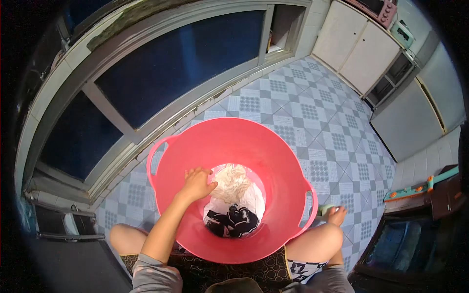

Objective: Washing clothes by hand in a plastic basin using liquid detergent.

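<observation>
In front of me stands a deep pink plastic tub with two loop handles, between my bent knees. My left hand hangs over its left inner side, fingers apart, holding nothing, close to a crumpled cream cloth. White fabric and a black cloth with white stripes lie at the bottom with it. Outside the tub, beyond my right knee, is my right hand, low near the floor. It is at a small pale green item, partly hidden by the tub handle; its grip is unclear.
Blue-grey patterned tiles cover the floor. Framed sliding glass panels run along the left. A white cabinet and a grey refrigerator stand at the far right. A dark panel is at lower left, and a dark-framed unit at lower right.
</observation>
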The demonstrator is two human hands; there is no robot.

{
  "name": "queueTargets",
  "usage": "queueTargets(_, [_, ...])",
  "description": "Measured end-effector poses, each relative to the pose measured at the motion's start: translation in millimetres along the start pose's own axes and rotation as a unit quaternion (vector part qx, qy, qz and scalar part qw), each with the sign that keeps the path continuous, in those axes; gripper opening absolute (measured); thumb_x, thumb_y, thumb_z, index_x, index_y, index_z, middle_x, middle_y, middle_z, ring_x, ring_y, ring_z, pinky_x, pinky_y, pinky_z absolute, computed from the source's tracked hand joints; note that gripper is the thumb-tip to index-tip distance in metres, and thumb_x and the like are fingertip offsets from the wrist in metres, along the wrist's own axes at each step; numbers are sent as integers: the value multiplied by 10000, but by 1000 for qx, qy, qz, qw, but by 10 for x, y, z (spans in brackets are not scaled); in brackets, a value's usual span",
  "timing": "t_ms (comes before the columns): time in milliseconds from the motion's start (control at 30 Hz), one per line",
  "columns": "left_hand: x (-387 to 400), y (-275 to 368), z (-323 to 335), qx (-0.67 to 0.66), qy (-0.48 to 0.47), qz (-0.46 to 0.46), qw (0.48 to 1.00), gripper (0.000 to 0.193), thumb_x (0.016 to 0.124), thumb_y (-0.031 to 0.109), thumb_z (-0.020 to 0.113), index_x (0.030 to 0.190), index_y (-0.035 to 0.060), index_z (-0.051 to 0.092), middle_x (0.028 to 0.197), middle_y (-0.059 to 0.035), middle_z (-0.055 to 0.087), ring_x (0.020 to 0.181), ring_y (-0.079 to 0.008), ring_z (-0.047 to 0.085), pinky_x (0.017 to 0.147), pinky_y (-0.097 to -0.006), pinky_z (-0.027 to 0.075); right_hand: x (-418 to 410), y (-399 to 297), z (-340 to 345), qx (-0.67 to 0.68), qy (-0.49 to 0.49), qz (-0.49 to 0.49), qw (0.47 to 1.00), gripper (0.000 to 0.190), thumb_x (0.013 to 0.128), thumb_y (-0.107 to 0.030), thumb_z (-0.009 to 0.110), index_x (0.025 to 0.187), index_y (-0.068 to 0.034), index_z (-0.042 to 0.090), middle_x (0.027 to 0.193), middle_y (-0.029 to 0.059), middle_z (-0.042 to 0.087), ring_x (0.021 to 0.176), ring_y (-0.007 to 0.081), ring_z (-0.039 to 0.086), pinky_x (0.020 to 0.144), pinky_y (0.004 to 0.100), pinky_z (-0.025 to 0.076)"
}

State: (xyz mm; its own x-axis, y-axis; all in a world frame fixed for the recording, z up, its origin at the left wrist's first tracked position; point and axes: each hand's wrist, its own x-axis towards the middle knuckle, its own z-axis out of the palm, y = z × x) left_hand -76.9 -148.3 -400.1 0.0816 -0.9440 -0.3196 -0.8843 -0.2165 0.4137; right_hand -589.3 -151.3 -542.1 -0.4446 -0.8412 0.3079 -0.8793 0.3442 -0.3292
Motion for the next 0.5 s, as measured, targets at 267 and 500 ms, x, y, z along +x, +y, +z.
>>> queueTargets(267, [137, -168, -34, 9, 6, 14, 1000, 454, 709, 313, 586, 1058, 27, 528, 1097, -202, 493, 1075, -371, 412, 957, -494, 246, 14, 61, -117, -10, -109, 21, 994, 546, 724, -394, 563, 1095, -31, 395, 1042, 231, 426, 901, 412, 473, 737, 462, 405])
queueTargets(500, [280, -259, -42, -12, 58, 47, 997, 399, 720, 280, 580, 1001, 0, 538, 1041, -230, 517, 1003, -393, 466, 915, -454, 318, 891, -819, -1149, 121, -40, -98, 987, 450, 789, -223, 557, 1145, 1, 395, 938, 153, 505, 802, 243, 509, 710, 324, 411])
